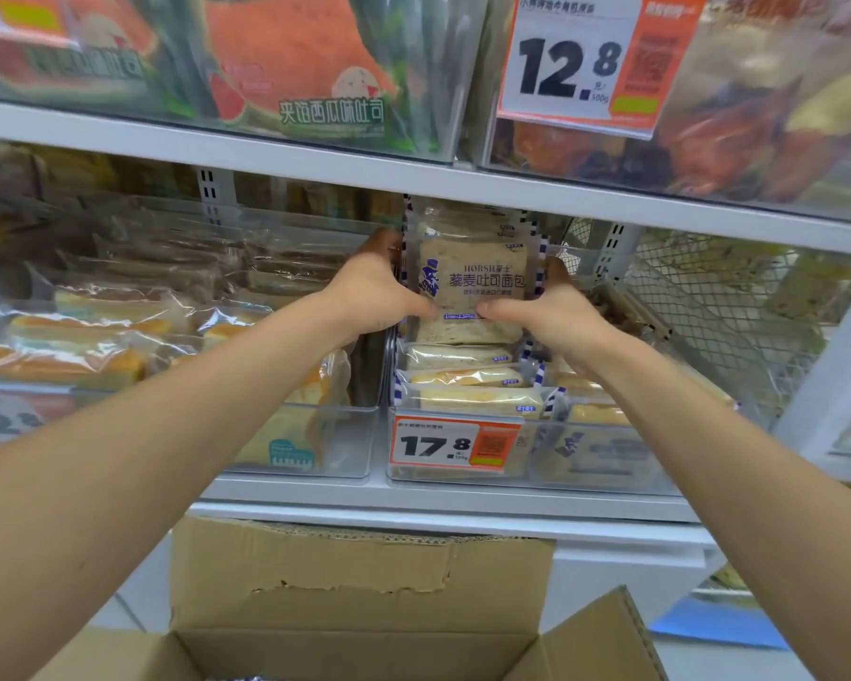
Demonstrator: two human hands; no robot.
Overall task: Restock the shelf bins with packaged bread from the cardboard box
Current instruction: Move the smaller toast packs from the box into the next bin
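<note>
Both my hands hold an upright stack of packaged bread (472,275), clear wrappers with blue and white edges, above a clear shelf bin (585,464). My left hand (374,292) grips the stack's left side, thumb on the front. From the other side my right hand (556,312) grips it the same way. Several of the same packs (467,380) lie flat in the bin below the stack. The cardboard box (355,592) stands open at the bottom of the view, its flaps up; its inside is barely visible.
A 17.8 price tag (455,444) hangs on the bin's front. The neighbouring clear bin (310,464) on the left holds other wrapped breads. A white shelf board (413,181) runs close above the stack, with bins and a 12.8 tag (576,56) over it. Wire mesh (708,307) stands to the right.
</note>
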